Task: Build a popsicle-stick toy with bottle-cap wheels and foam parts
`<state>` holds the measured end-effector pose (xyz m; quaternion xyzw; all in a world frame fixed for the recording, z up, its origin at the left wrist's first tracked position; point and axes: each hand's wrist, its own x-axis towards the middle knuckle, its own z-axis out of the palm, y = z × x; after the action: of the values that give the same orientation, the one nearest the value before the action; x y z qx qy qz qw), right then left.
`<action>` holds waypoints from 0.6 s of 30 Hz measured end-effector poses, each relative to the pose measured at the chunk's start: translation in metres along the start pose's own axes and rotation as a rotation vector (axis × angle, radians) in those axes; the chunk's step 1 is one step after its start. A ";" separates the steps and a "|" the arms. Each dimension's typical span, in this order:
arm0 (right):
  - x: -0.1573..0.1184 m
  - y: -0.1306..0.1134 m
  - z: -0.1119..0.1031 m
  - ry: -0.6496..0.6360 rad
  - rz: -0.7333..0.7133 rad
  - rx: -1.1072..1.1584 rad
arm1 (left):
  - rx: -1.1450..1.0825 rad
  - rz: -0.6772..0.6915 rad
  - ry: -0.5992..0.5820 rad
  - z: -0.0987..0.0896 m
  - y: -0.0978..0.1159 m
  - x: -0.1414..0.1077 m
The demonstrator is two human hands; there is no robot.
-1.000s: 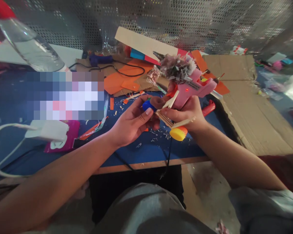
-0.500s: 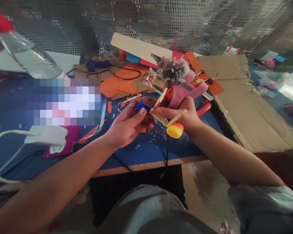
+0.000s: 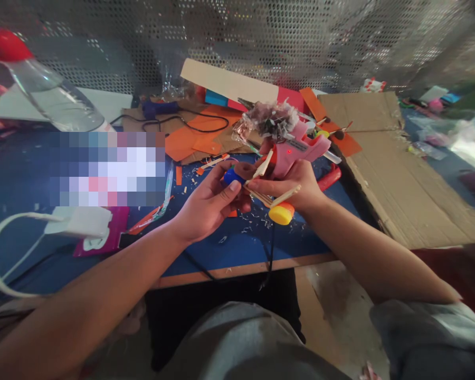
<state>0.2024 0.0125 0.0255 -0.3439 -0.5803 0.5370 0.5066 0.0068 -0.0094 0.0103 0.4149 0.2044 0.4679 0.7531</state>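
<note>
My left hand (image 3: 206, 208) pinches a blue bottle cap (image 3: 231, 177) between thumb and fingers. The cap sits at one end of a small frame of wooden sticks (image 3: 260, 196). At the frame's near end is a yellow bottle cap (image 3: 281, 214) with an orange one behind it. My right hand (image 3: 303, 184) is closed round the handle of a pink glue gun (image 3: 295, 150) with a lit red light, its thumb against the sticks. Greyish shredded, shiny material (image 3: 271, 120) covers part of the gun's front, and the grey nozzle tip points up and left.
A clear bottle with a red cap (image 3: 6, 45) stands at the left, near a white charger (image 3: 79, 221) and cable. Orange sheets (image 3: 196, 129) and a blue tool with a cord (image 3: 158, 108) lie behind. Cardboard (image 3: 411, 174) covers the right side. Scraps litter the blue tabletop (image 3: 241, 248).
The glue gun has shifted slightly left and down, with the stick frame tilting a little. Both hands keep their holds. The whole view has shifted slightly.
</note>
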 end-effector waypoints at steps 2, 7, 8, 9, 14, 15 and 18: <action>0.000 -0.003 0.001 -0.013 0.000 0.020 | 0.009 0.001 -0.010 -0.001 -0.001 0.000; 0.000 -0.003 0.000 -0.060 -0.001 0.028 | 0.009 -0.014 -0.030 -0.006 -0.004 0.000; 0.001 -0.002 0.000 -0.060 0.000 0.022 | 0.006 -0.015 -0.034 -0.006 -0.004 0.000; 0.001 -0.001 0.000 -0.052 -0.002 0.016 | 0.000 -0.016 -0.038 -0.006 -0.004 0.000; 0.004 0.004 -0.005 0.026 -0.006 0.014 | -0.093 -0.064 -0.038 0.000 0.001 -0.002; 0.005 0.006 -0.006 0.024 0.007 0.009 | -0.117 -0.089 -0.041 0.001 0.002 -0.002; 0.004 0.009 -0.008 -0.010 0.012 -0.045 | -0.159 -0.163 -0.048 0.002 0.007 -0.003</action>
<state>0.2075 0.0201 0.0169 -0.3559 -0.5926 0.5285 0.4928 0.0035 -0.0115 0.0170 0.3468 0.1817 0.4099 0.8238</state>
